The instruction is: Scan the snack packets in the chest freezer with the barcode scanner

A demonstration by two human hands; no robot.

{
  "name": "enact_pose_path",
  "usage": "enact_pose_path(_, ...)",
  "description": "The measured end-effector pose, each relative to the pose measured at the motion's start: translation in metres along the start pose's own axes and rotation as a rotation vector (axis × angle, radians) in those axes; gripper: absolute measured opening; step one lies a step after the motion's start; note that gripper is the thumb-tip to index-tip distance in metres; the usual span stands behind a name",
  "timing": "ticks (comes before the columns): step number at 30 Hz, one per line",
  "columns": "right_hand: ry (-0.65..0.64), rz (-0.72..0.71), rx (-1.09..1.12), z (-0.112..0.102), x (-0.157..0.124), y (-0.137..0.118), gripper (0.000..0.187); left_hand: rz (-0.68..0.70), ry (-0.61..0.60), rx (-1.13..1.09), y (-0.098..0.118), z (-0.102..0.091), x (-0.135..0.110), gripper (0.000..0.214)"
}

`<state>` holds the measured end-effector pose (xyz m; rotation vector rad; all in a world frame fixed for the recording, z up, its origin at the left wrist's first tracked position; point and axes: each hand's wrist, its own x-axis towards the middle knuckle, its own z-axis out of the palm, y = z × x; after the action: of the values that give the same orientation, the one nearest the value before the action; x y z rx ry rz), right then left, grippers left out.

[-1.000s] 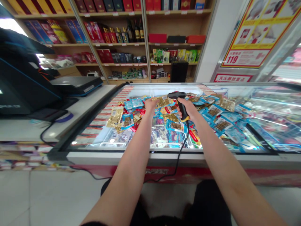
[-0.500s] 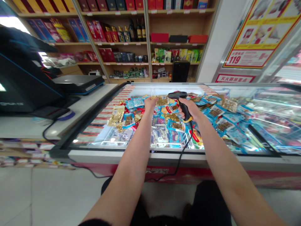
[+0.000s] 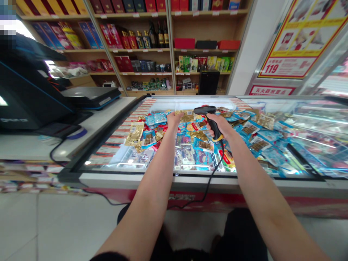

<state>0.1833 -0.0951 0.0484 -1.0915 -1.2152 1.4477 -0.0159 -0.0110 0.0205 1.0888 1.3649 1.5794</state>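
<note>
My right hand [image 3: 220, 125] is shut around the grip of a black handheld barcode scanner [image 3: 211, 121], which has a yellow band near its base. Its head points left, towards my left hand [image 3: 173, 120]. The fingertips of my left hand pinch the edge of a small gold foil packet [image 3: 179, 113], though most of that packet is hard to separate from the pile. Both hands are above a heap of gold and blue snack packets [image 3: 198, 145]. A black coiled cable [image 3: 209, 188] runs down from the scanner.
A glass-topped chest freezer [image 3: 163, 177] holds the packets, and the cable hangs over its front edge to the floor. On the white counter [image 3: 32, 148] at left stand a black register and flat scale [image 3: 91, 96]. Behind are wooden shelves [image 3: 136, 74] of boxes and bottles.
My hands and the scanner hold nearly the same place. The whole view has shifted only slightly.
</note>
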Motion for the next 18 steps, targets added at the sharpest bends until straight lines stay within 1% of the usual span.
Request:
enact_pose_path(6, 0.016, 0.021, -0.011, 0.002, -0.004, -0.005, 0.034, -0.027, -0.007, -0.051, -0.007, 0.000, 0.007, 0.010)
enact_pose_path(18, 0.014, 0.021, -0.031, 0.003, -0.006, -0.007, 0.035, -0.025, -0.019, -0.125, -0.012, 0.000, 0.013, 0.014)
